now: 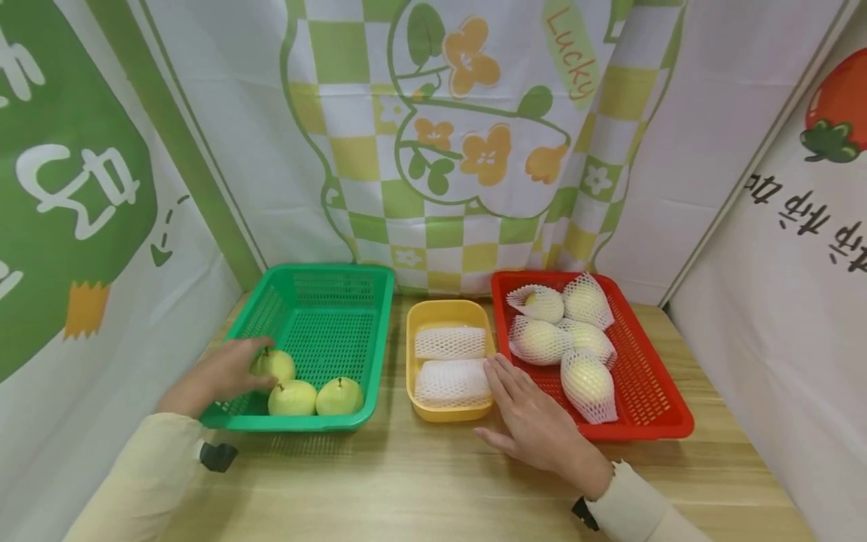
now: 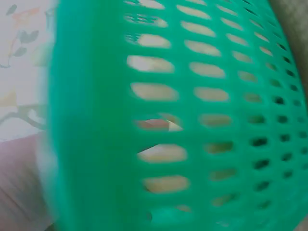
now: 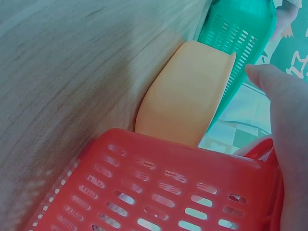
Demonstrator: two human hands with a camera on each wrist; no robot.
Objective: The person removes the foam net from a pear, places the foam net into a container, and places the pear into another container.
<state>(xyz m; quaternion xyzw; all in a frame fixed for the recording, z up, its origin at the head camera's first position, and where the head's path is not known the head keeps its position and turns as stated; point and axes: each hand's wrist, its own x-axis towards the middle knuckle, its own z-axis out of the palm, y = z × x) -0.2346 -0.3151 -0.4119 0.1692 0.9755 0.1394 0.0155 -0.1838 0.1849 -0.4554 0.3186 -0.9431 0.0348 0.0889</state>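
Observation:
In the head view my left hand (image 1: 226,374) reaches over the left side of the green basket (image 1: 384,331). Its fingers and thumb curve round a yellow-green pear (image 1: 278,364). Two bare pears lie beside it, a front one (image 1: 292,399) and a right one (image 1: 340,397). My right hand (image 1: 535,421) stretches over the right edge of the yellow box (image 1: 450,413), fingers straight, fingertips right at a white foam net sleeve (image 1: 452,382). A second foam net (image 1: 450,343) lies behind that one. The basket wall (image 2: 96,115) mostly fills the left wrist view and hides the grip.
The red basket (image 1: 653,376) on the right holds several pears in white foam nets, one (image 1: 588,384) near its front. All containers stand on a wooden table (image 1: 379,482). A printed curtain (image 1: 467,248) hangs behind, with white side walls (image 1: 765,331) at both sides.

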